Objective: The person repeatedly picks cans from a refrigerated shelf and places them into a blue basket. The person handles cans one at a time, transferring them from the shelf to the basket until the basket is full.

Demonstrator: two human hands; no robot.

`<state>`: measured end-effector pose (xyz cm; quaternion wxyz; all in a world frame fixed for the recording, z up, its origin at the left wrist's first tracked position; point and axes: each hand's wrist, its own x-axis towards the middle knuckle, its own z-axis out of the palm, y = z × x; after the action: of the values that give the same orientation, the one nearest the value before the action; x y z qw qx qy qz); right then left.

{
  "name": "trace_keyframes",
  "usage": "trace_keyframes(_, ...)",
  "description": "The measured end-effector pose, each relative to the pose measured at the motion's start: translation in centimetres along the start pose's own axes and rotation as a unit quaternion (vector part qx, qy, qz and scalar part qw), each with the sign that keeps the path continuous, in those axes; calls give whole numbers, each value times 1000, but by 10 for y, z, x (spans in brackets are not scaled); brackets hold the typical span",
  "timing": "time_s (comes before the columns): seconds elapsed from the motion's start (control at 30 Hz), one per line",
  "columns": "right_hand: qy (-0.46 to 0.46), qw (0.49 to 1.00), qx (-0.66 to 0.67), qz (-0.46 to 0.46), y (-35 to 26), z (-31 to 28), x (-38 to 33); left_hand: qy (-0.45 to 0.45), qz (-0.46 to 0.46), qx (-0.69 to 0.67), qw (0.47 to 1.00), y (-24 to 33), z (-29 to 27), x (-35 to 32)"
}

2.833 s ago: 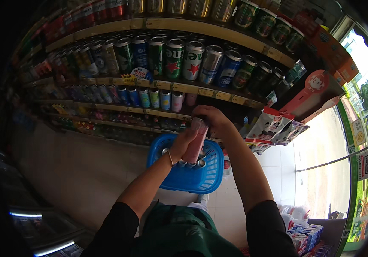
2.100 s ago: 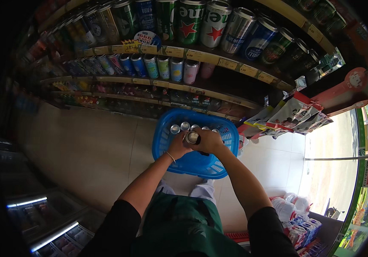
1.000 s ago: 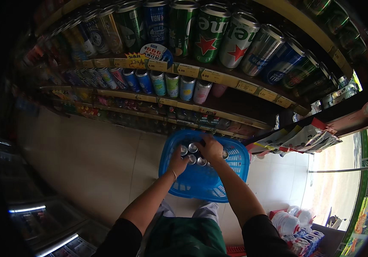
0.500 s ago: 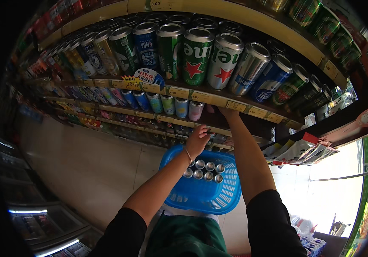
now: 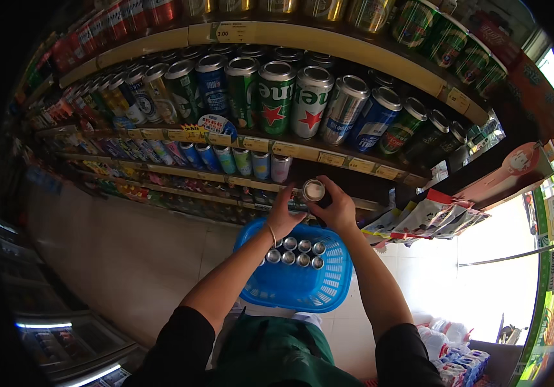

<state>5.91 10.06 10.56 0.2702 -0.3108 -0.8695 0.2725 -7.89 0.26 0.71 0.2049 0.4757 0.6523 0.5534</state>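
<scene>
Stocked shelves [image 5: 367,48] border a pale tiled floor [image 5: 161,242], which shows around one blue basket [image 5: 283,284]. At least seven cans [image 5: 288,257] stand inside in two rows; one further can [image 5: 313,189], its round end silver, is grasped by the right hand [image 5: 337,205] just beyond the basket's far edge, while the left hand's [image 5: 282,216] hold cannot be determined.

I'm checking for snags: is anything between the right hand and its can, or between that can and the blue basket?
Nothing visible separates the right hand from the can it holds. In view, the left hand partly overlaps the blue basket; nothing else shows between basket and can.
</scene>
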Motion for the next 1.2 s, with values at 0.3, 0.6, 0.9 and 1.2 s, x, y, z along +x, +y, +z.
trace_keyframes(0.3, -33, 976, 119, 180, 13, -17, -50, -123, -194, -201, 952, 18, -6, -37)
trace_keyframes(0.6, -126, 975, 182, 3, -48, -4, -68, -70, -63, -164, 982, 21, -4, -69)
trace_keyframes(0.9, -166, 960, 223, 39, -52, 4, -64, -42, -5, 25, 999, 35, -37, -86)
trace_keyframes(1.2, 94, 922, 324, 189, -24, 9, -42, -81, -96, -176, 976, 42, -31, -84)
